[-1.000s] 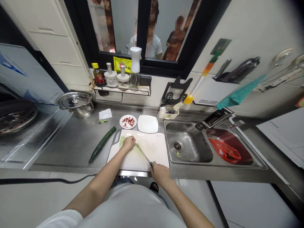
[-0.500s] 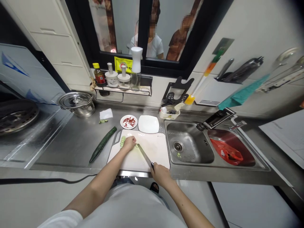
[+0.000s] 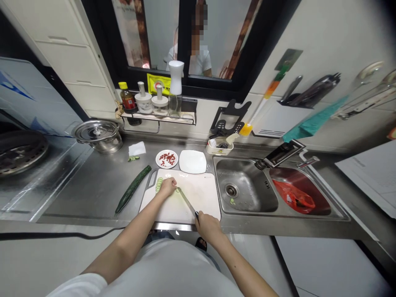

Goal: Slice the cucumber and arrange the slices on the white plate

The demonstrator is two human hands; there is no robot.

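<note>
My right hand [image 3: 209,225] is closed round the dark handle of a kitchen knife [image 3: 186,199]. The blade slants up and left, its tip close to the fingers of my left hand [image 3: 168,187]. Those fingers are bent together on a small piece of cucumber, mostly hidden, with a pale green round [image 3: 177,190] showing beside the blade. Both hands are over a white cutting board [image 3: 202,192]. Overlapping cucumber slices [image 3: 159,184] lie left of my left hand. A whole cucumber [image 3: 133,189] rests on the steel counter, left of the board.
Behind the board are a plate of chopped red pieces [image 3: 166,159] and a white square plate [image 3: 192,161]. The double sink [image 3: 247,212] is at the right, a red plastic bag [image 3: 295,198] in one basin. A lidded steel pot [image 3: 107,142] stands at the back left.
The view has shifted slightly. My hands and the knife keep nearly the same place on the board. Behind the window, the person at the right has mostly gone out of sight.
</note>
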